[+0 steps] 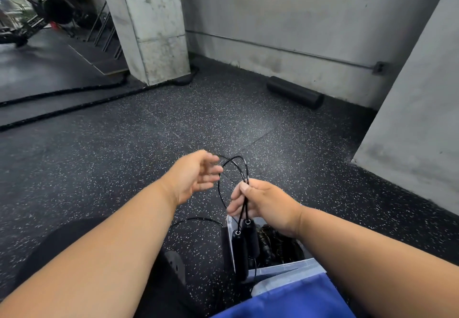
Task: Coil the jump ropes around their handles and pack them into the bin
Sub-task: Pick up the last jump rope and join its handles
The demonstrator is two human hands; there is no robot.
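Right hand (260,201): pinches the rope (232,168) just above its two handles (244,245), thumb on top, fingers curled round the cord.
Left hand (196,176): fingers spread and relaxed, holding nothing that I can make out; fingertips at the edge of the loop, contact uncertain.
Rope: thin black cord arching up and to the left from the right hand's grip, toward the left hand.
Handles: hang side by side below the right hand, long axes near vertical, over the near-left corner of the bin (280,271).
Bin: clear, on the floor under the right forearm; dark coiled ropes already inside.
Key relation: the loop lies between the hands, nearer the left; likely that hand catches the cord and winds it down around the handles.
Stage: coiling this rope looks barely begun.
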